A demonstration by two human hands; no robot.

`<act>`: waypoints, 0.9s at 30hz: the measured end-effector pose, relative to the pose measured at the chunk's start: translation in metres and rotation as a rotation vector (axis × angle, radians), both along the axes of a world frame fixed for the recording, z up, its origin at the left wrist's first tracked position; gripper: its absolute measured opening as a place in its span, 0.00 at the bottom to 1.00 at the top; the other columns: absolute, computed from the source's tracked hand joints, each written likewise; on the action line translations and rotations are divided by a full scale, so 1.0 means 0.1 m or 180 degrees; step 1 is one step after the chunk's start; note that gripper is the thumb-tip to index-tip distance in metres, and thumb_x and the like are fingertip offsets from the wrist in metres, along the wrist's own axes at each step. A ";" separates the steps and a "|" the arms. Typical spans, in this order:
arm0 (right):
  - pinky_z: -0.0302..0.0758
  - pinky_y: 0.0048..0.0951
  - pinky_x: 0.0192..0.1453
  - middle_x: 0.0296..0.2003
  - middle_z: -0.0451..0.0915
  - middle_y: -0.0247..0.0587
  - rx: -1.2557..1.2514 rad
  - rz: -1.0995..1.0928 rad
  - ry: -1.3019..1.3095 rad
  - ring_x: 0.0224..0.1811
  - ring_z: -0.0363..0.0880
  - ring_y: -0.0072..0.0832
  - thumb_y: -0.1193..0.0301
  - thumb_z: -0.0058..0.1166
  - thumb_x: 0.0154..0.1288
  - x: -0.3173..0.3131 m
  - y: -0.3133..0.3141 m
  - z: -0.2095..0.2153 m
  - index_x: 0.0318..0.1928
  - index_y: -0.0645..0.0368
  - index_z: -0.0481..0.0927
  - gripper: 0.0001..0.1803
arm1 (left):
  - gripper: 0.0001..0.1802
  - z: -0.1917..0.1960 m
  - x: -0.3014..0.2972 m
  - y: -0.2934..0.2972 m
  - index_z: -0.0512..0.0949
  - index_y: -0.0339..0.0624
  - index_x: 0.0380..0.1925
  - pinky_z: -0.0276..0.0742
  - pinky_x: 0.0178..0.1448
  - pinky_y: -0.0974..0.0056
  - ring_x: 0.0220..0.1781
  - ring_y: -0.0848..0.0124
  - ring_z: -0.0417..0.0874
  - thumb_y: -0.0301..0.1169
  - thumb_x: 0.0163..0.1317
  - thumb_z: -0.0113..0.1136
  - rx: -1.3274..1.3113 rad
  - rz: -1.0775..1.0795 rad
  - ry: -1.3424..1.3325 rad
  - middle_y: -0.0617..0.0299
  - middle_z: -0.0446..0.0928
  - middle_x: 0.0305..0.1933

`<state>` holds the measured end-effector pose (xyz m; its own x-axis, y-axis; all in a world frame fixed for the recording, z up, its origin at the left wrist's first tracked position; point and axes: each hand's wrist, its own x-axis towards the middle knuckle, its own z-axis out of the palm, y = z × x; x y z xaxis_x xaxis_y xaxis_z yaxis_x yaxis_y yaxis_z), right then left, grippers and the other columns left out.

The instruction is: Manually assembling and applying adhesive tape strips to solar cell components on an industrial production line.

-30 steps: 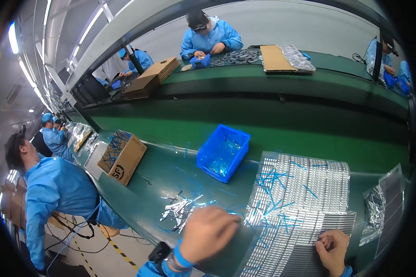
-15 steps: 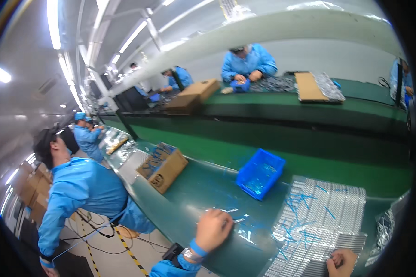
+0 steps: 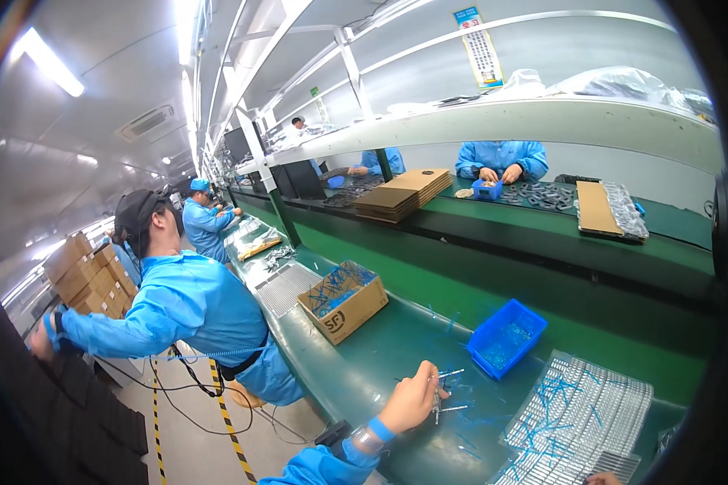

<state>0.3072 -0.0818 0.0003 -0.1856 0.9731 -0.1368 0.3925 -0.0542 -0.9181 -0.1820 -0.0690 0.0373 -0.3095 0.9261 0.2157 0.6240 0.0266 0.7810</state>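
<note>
My left hand (image 3: 411, 402) is over the green bench (image 3: 344, 388), its fingers closed on several thin silvery strips (image 3: 451, 409). Their ends stick out past the fingertips. Blue slivers lie on the bench beside that hand. To the right, a silvery sheet of close-set strips in rows (image 3: 615, 396) has many loose blue slivers (image 3: 554, 392) scattered over it. At the bottom edge only a bit of my right hand (image 3: 603, 479) shows, by the sheet's near end; its fingers are mostly out of the picture.
A blue plastic bin (image 3: 506, 339) with small clear-blue bits stands beyond my left hand. Farther left is an open cardboard box (image 3: 344, 311) of blue slivers. A co-worker in blue (image 3: 194, 311) is at the bench on the left. Another person's hands (image 3: 500, 174) work across the divider.
The view has swung left and up, so the bench things sit farther right. The right hand has mostly slid out of the lower edge. Silvery strips now show plainly in the left fingers.
</note>
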 end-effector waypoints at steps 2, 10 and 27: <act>0.75 0.21 0.42 0.36 0.81 0.32 -0.0090 0.0204 0.0566 0.38 0.79 0.19 0.73 0.65 0.69 -0.05 0.08 0.10 0.53 0.60 0.81 0.14 | 0.04 -0.01 -0.05 0.00 0.65 0.41 0.45 0.80 0.37 0.52 0.32 0.49 0.88 0.30 0.78 0.44 0.0190 0.0074 -0.0131 0.52 0.86 0.30; 0.79 0.28 0.52 0.43 0.83 0.43 0.1410 0.1441 0.0370 0.45 0.83 0.27 0.79 0.65 0.64 -1.60 1.12 1.10 0.49 0.68 0.81 0.14 | 0.07 0.27 0.19 0.11 0.71 0.38 0.47 0.75 0.33 0.64 0.25 0.73 0.80 0.30 0.79 0.48 0.0631 -0.0132 -0.0861 0.61 0.74 0.22; 0.79 0.26 0.37 0.34 0.87 0.41 0.1643 0.0644 -0.0017 0.32 0.86 0.27 0.74 0.67 0.63 -0.50 0.89 0.71 0.43 0.62 0.87 0.08 | 0.06 0.00 2.06 0.70 0.85 0.38 0.37 0.82 0.35 0.65 0.34 0.67 0.84 0.29 0.65 0.69 0.0212 -0.2577 -0.0634 0.58 0.82 0.35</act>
